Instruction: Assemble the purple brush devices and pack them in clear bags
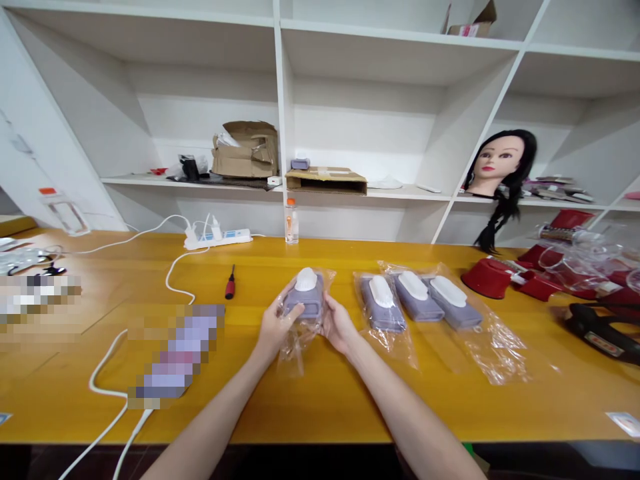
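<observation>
A grey-purple item with a white oval top [306,297], in a clear plastic bag, is held between both hands above the wooden table. My left hand [277,322] grips its left side, the thumb lying across the front. Against its right side, my right hand [340,323] has its fingers round the edge, partly hidden behind the bag. The bag's loose end hangs below. To the right lie three similar bagged items: one nearest my right hand [384,310], a middle one [419,300] and a right one [456,307].
A red-handled screwdriver [230,287], a blurred-out device [180,353] with white cables and a power strip [219,239] lie left. A bottle [291,223] stands at the back. Red parts [487,277] and a black tool [603,333] are right. Shelves hold cardboard boxes and a mannequin head [500,163].
</observation>
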A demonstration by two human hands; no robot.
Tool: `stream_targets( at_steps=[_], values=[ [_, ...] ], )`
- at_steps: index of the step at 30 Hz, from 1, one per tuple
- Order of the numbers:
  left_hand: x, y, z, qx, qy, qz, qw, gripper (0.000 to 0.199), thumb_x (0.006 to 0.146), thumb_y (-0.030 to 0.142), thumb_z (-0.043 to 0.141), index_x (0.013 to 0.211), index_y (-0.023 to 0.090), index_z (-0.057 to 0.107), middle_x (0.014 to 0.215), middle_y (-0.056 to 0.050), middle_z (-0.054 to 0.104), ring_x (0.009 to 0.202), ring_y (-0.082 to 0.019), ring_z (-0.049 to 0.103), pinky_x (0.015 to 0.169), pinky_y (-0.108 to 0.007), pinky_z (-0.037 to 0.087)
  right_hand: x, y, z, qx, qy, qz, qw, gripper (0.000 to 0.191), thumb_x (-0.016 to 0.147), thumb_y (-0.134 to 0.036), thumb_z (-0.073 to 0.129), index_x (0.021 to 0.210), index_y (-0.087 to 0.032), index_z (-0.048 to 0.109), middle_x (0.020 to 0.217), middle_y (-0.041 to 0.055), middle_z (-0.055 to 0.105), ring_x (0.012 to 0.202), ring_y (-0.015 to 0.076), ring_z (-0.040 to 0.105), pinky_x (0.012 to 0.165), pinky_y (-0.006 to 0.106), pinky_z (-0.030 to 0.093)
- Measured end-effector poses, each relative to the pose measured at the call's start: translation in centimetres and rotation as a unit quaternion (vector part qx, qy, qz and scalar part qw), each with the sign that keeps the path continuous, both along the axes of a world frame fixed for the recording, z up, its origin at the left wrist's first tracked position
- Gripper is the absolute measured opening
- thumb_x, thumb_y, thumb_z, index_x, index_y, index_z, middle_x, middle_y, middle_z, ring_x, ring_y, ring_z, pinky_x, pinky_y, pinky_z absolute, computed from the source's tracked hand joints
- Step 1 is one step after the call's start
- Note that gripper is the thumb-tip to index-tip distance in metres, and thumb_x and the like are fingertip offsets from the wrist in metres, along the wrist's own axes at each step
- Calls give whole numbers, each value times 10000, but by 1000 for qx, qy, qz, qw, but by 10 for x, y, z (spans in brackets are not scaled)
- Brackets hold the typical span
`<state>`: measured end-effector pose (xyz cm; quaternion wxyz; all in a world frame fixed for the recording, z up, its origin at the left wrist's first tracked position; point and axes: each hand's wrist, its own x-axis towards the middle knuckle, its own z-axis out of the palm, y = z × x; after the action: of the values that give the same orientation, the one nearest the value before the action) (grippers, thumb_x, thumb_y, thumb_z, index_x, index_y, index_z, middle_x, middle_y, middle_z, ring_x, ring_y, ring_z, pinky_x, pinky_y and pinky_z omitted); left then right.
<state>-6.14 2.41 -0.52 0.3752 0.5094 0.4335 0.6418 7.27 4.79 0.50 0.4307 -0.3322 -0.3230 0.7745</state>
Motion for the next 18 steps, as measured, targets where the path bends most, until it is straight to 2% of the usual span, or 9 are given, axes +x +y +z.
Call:
stream_targets(
  at_steps=[4,10,15,18],
  values=[
    [5,0,-4,-7,-55,-30,998,543,660,284,667,1178,181,542,1217,-91,558,1153,-238,478,993,-361,338,3,6,-4,-4,-36,-43,998,239,813,-391,450,864,-194,574,704,-14,659,559,112,583,547,223,436],
    [11,1,-16,-54,-76,-53,994,573,567,223,724,1117,163,578,1192,-99,576,1098,-258,523,960,-376,380,6,10,-6,50,-71,-95,992,230,651,-332,628,794,-154,593,677,18,658,579,137,576,582,243,443],
    [-2,8,-23,-39,-11,-67,997,567,557,130,668,1116,190,589,1381,-98,378,1255,-284,348,1006,-386,322,9,18,-14,105,-118,-141,977,240,614,-287,605,815,-158,630,747,32,685,717,178,605,697,286,446],
    [-10,5,-15,8,56,-78,995,608,586,106,611,1181,209,547,1380,-84,382,1287,-268,293,1047,-399,248,13,25,-18,140,-155,-172,963,223,605,-269,590,793,-167,654,799,22,694,830,193,593,800,304,416]
  ],
)
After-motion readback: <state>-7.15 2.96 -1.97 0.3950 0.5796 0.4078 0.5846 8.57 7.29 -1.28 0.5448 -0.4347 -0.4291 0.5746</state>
